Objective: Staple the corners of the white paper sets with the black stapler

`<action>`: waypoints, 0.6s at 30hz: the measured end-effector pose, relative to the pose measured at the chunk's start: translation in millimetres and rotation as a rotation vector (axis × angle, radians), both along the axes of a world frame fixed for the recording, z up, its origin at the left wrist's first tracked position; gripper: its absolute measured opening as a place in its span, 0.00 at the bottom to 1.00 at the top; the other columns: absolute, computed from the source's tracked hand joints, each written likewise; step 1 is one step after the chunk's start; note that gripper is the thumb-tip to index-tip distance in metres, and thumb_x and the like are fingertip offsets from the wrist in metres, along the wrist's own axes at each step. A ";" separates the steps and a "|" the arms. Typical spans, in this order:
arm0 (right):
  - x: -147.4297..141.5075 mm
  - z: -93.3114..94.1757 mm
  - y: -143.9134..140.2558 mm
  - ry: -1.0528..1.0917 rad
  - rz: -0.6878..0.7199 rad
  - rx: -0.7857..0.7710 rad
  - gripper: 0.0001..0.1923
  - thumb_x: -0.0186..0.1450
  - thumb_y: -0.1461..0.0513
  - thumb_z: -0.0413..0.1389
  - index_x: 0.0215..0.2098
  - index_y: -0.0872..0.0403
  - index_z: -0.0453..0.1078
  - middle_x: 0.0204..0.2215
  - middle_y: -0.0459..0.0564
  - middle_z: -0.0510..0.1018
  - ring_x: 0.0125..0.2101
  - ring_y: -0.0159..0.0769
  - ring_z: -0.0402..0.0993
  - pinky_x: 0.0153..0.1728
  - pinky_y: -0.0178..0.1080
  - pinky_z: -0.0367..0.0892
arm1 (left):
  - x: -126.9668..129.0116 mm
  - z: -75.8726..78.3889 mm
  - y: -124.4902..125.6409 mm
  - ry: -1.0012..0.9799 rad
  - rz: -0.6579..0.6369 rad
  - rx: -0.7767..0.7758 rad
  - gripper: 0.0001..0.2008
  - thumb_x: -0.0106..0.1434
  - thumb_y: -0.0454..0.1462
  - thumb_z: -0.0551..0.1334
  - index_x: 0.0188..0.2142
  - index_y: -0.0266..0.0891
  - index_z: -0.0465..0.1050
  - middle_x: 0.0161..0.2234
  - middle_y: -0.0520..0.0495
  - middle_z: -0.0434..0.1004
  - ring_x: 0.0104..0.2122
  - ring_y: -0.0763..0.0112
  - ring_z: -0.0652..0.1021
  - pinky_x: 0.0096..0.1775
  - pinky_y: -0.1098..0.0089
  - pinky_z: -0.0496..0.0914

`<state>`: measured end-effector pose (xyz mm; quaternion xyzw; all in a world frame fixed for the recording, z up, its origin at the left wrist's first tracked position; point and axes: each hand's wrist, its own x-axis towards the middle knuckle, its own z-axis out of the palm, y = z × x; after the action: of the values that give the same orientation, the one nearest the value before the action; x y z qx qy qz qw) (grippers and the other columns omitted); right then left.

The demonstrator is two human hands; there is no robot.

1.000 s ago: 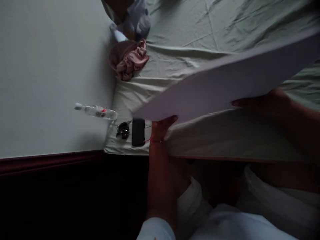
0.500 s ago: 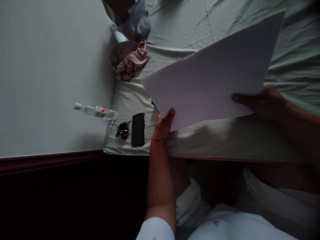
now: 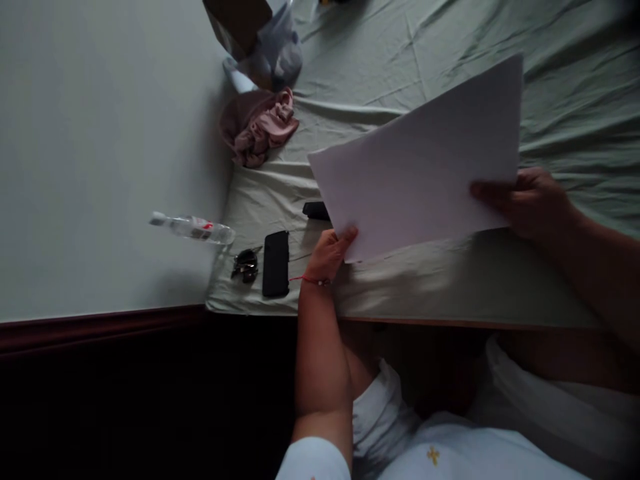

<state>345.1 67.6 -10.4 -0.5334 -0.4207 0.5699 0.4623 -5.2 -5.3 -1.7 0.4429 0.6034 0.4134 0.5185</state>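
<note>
I hold a large white sheet of paper (image 3: 420, 173) with both hands above a bed covered in a pale green sheet (image 3: 400, 60). My left hand (image 3: 327, 257), with a red thread at the wrist, pinches the paper's lower left corner. Along the paper's right edge, my right hand (image 3: 530, 203) grips it with the thumb on top. The sheet faces me almost flat, tilted up to the right.
A black phone (image 3: 276, 263) and a bunch of keys (image 3: 245, 264) lie at the bed's near left corner, with a small dark object (image 3: 315, 210) beside the paper. A plastic bottle (image 3: 193, 227) lies on the white floor. Pink cloth (image 3: 260, 127) and a bag (image 3: 273, 50) sit further back.
The paper has swung from nearly edge-on to facing me and come lower and closer. Both hands kept their hold; the small dark object by the phone has come into sight.
</note>
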 end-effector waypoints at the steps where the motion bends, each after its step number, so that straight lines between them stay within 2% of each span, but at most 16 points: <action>1: 0.1 -1.0 1.0 0.006 -0.024 0.013 0.24 0.47 0.50 0.77 0.30 0.58 0.75 0.32 0.48 0.77 0.28 0.25 0.69 0.30 0.32 0.69 | 0.2 2.6 1.7 -0.034 -0.036 -0.046 0.22 0.59 0.54 0.73 0.35 0.38 0.78 0.31 0.44 0.85 0.23 0.73 0.77 0.24 0.73 0.70; 3: 0.4 -2.8 2.8 0.009 -0.057 0.030 0.23 0.50 0.50 0.76 0.31 0.57 0.75 0.34 0.48 0.77 0.29 0.25 0.69 0.32 0.32 0.70 | 1.3 8.5 5.0 -0.085 -0.079 -0.121 0.22 0.58 0.53 0.74 0.32 0.36 0.75 0.26 0.43 0.83 0.16 0.78 0.71 0.19 0.75 0.61; 6: 1.4 -4.7 3.8 0.003 -0.075 0.031 0.23 0.50 0.51 0.76 0.30 0.57 0.74 0.32 0.48 0.76 0.29 0.26 0.68 0.30 0.32 0.68 | 4.7 17.2 8.6 -0.135 -0.058 -0.144 0.17 0.64 0.46 0.72 0.30 0.35 0.73 0.23 0.44 0.82 0.14 0.83 0.66 0.17 0.78 0.55; 10: 2.4 -4.7 1.7 -0.003 -0.068 0.007 0.24 0.49 0.49 0.76 0.31 0.57 0.75 0.30 0.48 0.76 0.27 0.26 0.67 0.26 0.31 0.64 | 9.3 24.9 10.4 -0.165 0.058 -0.162 0.14 0.69 0.38 0.66 0.28 0.36 0.69 0.21 0.47 0.79 0.14 0.85 0.65 0.18 0.81 0.53; 15: 3.4 0.4 0.1 0.019 -0.055 -0.031 0.23 0.48 0.50 0.76 0.33 0.55 0.78 0.34 0.49 0.79 0.29 0.27 0.71 0.28 0.31 0.69 | 11.4 26.2 11.2 -0.107 0.187 -0.239 0.14 0.69 0.34 0.65 0.27 0.37 0.66 0.18 0.51 0.76 0.13 0.84 0.63 0.16 0.81 0.51; 18: 6.9 3.0 2.8 0.015 -0.008 -0.087 0.20 0.48 0.52 0.75 0.31 0.55 0.78 0.31 0.51 0.79 0.25 0.30 0.71 0.23 0.33 0.67 | 11.5 25.0 12.0 -0.083 0.250 -0.233 0.14 0.69 0.32 0.65 0.26 0.37 0.67 0.17 0.54 0.74 0.12 0.85 0.61 0.16 0.81 0.50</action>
<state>352.1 70.4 -7.4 -0.5504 -0.3898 0.5898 0.4442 6.4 6.7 23.3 0.2841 0.6757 0.4197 0.5354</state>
